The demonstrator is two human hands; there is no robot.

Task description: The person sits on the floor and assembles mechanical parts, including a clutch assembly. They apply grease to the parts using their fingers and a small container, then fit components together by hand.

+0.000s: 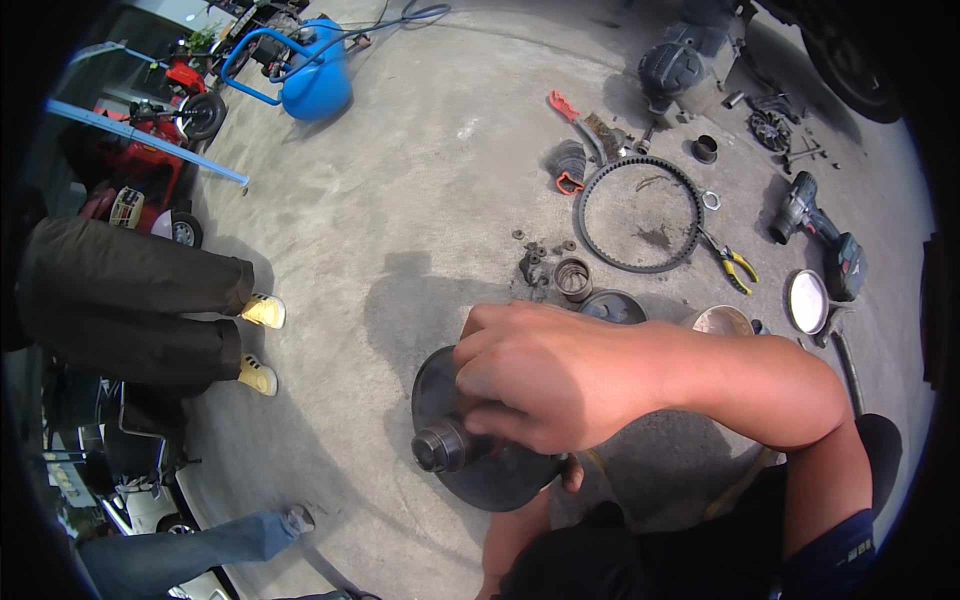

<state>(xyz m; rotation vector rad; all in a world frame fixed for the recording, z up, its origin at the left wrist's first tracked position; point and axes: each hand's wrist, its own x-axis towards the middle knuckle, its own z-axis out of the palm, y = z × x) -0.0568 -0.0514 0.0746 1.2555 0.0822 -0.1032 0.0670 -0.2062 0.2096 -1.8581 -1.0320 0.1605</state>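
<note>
Concrete floor [400,200], parts spread out, pulley in hand.
My right hand [540,385] grips the pulley's [490,470] hub; left hand [572,472] holds it beneath, mostly hidden. Belt [640,213] lies beyond it, off already; the pulley remains unopened, I judge.

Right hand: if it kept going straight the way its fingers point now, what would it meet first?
The right hand points left and slightly down, fingers already on the hub of the dark metal disc. Beyond that lies bare concrete floor, then probably a bystander's yellow shoes, though depth is unclear.
</note>
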